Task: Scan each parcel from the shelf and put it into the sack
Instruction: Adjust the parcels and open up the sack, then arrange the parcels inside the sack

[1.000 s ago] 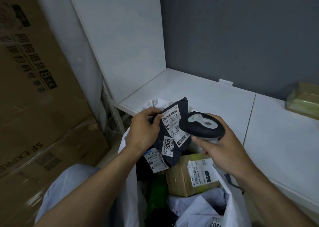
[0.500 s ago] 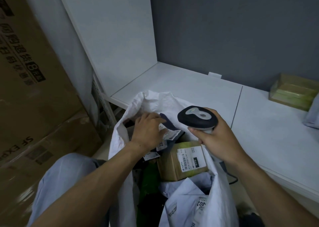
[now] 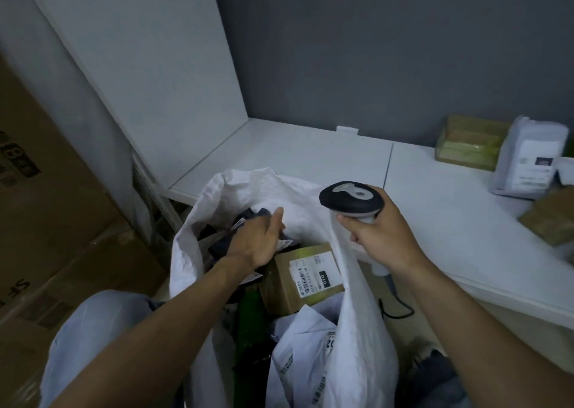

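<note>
A white woven sack (image 3: 354, 308) stands open in front of me, against the white shelf (image 3: 435, 215). Inside it lie a dark blue bagged parcel (image 3: 226, 240), a brown box with a label (image 3: 307, 277), a green item (image 3: 251, 314) and grey mailers (image 3: 307, 355). My left hand (image 3: 261, 240) hovers flat over the dark parcel with fingers spread, holding nothing. My right hand (image 3: 382, 230) grips a black and grey barcode scanner (image 3: 352, 199) above the sack's right rim. On the shelf at the right wait a grey mailer (image 3: 531, 156), a taped box (image 3: 469, 142) and a brown parcel (image 3: 549, 218).
Large brown cartons (image 3: 52, 221) are stacked at the left beside a white side panel (image 3: 146, 75). A dark grey wall (image 3: 388, 47) backs the shelf. The scanner's black cable (image 3: 394, 308) hangs below the shelf edge. My knee in light trousers (image 3: 96, 327) is at the lower left.
My left hand lowered the dark parcel into the sack and let it go; its fingers have spread. The view has swung right, so more parcels show on the shelf.
</note>
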